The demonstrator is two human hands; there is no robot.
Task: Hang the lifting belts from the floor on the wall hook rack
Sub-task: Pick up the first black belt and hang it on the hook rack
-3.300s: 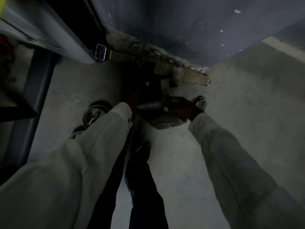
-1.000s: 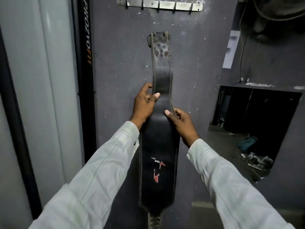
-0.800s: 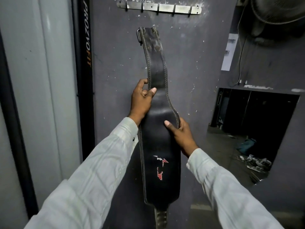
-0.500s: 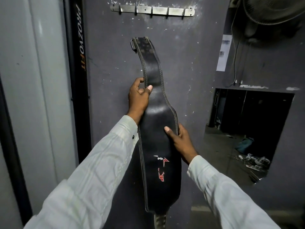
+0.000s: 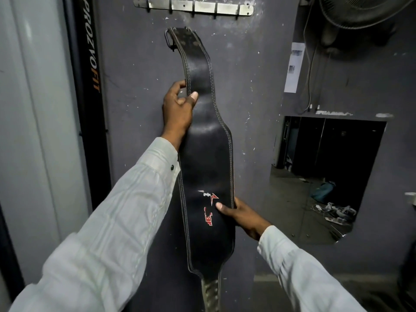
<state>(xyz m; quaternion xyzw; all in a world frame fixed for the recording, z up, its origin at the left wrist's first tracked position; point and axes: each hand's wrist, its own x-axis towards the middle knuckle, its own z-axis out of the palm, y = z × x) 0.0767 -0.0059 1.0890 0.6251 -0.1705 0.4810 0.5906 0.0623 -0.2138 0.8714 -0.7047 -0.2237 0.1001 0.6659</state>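
Observation:
A black leather lifting belt (image 5: pixel 207 154) with red and white logos stands upright against the dark wall. Its buckle end (image 5: pixel 171 40) is at the top, a little below the metal hook rack (image 5: pixel 193 6) and apart from it. My left hand (image 5: pixel 177 109) grips the belt's narrow upper part at its left edge, thumb across the front. My right hand (image 5: pixel 243 216) holds the wide lower part at its right edge, thumb on the front. The rack's hooks carry nothing.
A black post with orange lettering (image 5: pixel 90 52) and a pale panel stand to the left. A wall fan (image 5: pixel 360 10) hangs at the upper right with a cable below it. A dark opening (image 5: pixel 326 172) at the right shows floor with clutter.
Earlier I was bent over the floor taking up the belt. Over the last second my right hand has slid down the belt to its wide part, while the buckle end stays just under the rack.

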